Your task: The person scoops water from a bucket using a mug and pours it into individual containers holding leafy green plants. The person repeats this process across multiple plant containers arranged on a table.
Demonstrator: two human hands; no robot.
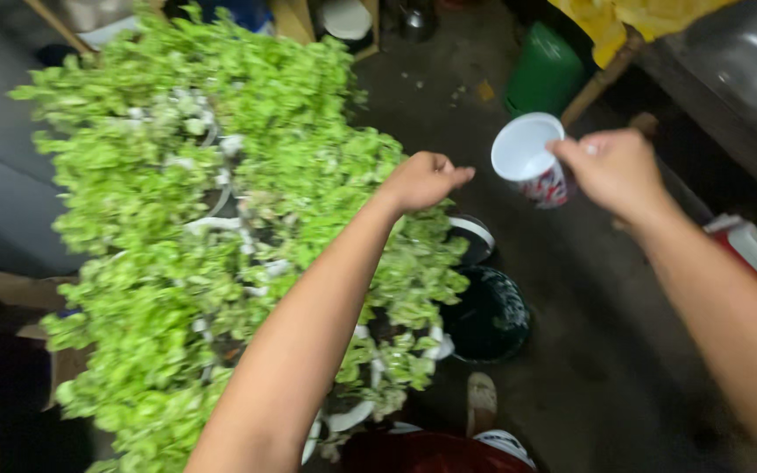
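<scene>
Landmark: we take the mass of leafy green plants (212,219) in white pots as our reference; every place below is given from it.
Left hand: we find the left hand (422,180) at the plants' right edge, above the foliage. The fingers are curled into a loose fist; we cannot tell whether anything lies inside it.
Right hand: the right hand (615,171) is well to the right of the plants, over the dark floor (589,368). It grasps the white cup by the rim and side.
Cup: the white cup (532,158) with a printed lower part is held in the air between the two hands, mouth tilted toward the camera. We see no contents.
Black bucket: the black bucket (488,315) stands on the floor just beside the plants' lower right edge.
Green container: the green container (543,74) sits well beyond the plants, to their upper right.
Count: two hands, one cup, one black bucket, one green container; the plant pots are too overgrown for us to count.
Risk, cup: we judge the hold shallow – a tilted cup gripped at the rim could slip or spill.
Risk, foliage: the left forearm lies across the leaves – pressure could bruise stems or tip a pot.
</scene>
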